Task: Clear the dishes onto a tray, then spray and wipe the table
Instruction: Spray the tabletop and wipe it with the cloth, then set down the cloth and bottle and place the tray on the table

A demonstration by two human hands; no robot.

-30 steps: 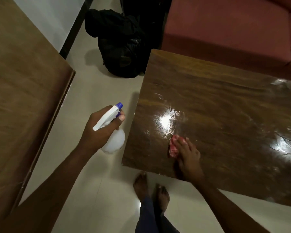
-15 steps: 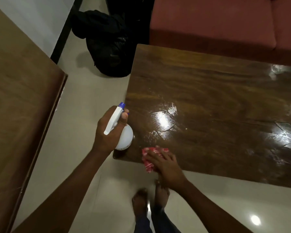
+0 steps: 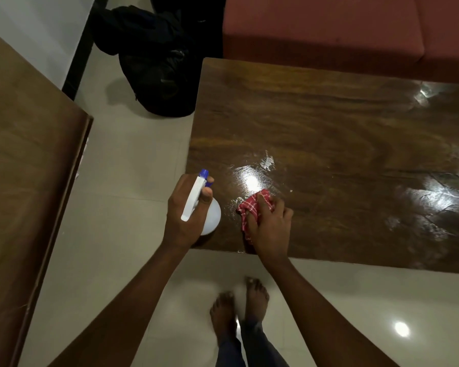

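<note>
The dark wood tabletop point(image 3: 329, 133) is glossy, with wet streaks and smears that catch the light near its left end and along its right side. It stands on a pale tiled floor point(image 3: 122, 181), with a red sofa point(image 3: 323, 30) just behind its far edge and a black bag point(image 3: 154, 64) on the floor off its far left corner. A second brown wooden panel point(image 3: 24, 168) fills the left side below a white wall. The right hand point(image 3: 272, 229) lies with spread fingers on a red checked cloth point(image 3: 255, 205), pressing it to the tabletop near the near left corner, beside a bright wet patch. The left hand point(image 3: 186, 215) is wrapped round a white spray bottle point(image 3: 211, 215) with a blue nozzle, over that same corner; what it holds inside cannot be seen. Bare feet point(image 3: 239, 305) stand on the floor by the near edge.
</note>
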